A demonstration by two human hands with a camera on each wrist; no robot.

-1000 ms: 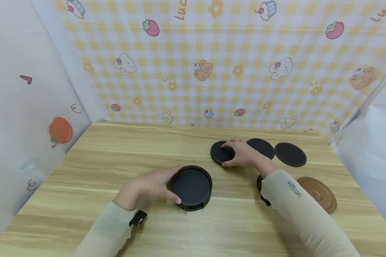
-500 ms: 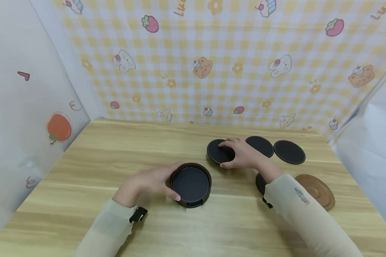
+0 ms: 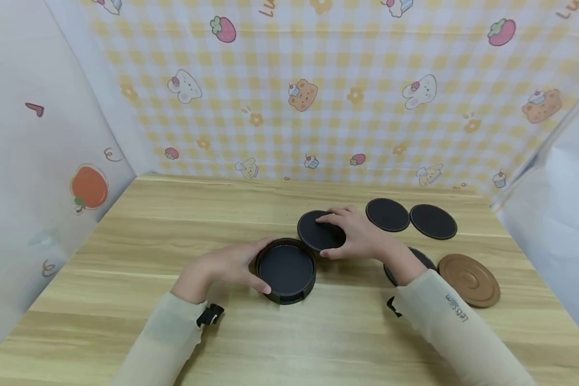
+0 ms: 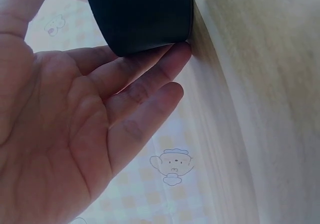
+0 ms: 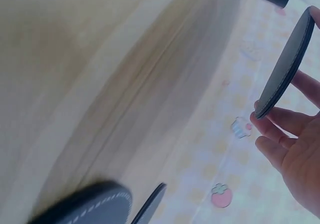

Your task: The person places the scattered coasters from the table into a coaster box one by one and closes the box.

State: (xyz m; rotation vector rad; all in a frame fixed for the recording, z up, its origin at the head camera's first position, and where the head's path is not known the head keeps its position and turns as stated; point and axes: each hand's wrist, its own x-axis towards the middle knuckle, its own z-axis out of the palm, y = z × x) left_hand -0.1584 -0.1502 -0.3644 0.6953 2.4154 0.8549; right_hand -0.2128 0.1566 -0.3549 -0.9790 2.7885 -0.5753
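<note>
A round black coaster holder stands on the wooden table, with a black coaster lying inside it. My left hand grips the holder from its left side, thumb at the front and fingers behind; the left wrist view shows those fingers against the dark holder wall. Just beyond the holder's right rim, my right hand pinches another black coaster by its edges. In the right wrist view this held coaster is raised off the table and tilted, thumb and fingers on opposite edges.
Two black coasters lie side by side at the back right. Nearer, a third coaster is partly hidden under my right forearm, beside a brown round lid. A patterned cloth rises behind the table.
My right hand has lifted the coaster and carried it left toward the holder, uncovering more of the coasters behind. The left hand keeps its grip on the holder.
</note>
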